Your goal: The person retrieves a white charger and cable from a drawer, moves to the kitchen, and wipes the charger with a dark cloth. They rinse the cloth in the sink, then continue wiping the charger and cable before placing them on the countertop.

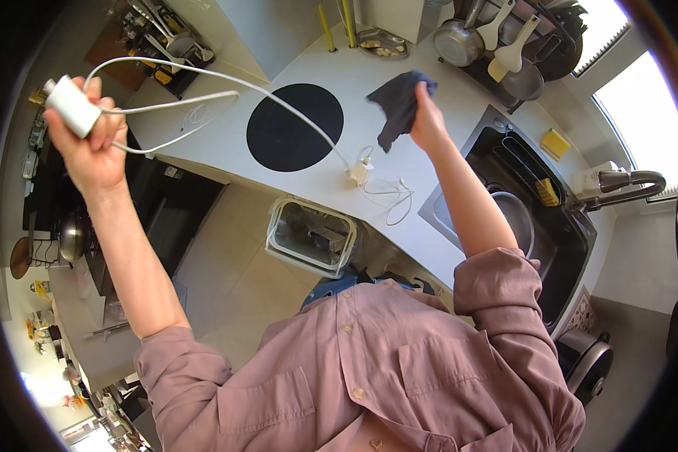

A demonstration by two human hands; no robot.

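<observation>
At the upper left my left hand (99, 141) is raised, gripping a white power adapter (72, 106). A white cable (203, 70) loops out from this hand and runs across to the counter. My right hand (429, 121) holds a dark grey cloth (398, 107) above the white countertop (373, 141). Below the cloth, a second white charger (361, 168) rests on the counter with a thin cable (398, 195) coiled beside it. A round black disc (295, 127) lies on the counter between my hands, partly crossed by the cable.
A black sink (559, 254) with a faucet (627, 183) is at the right, a glass lid (511, 217) in it. Pans and utensils hang on a rack (500, 85) behind. An open bin (313, 234) stands below the counter edge. A metal tray (383, 45) sits at the back.
</observation>
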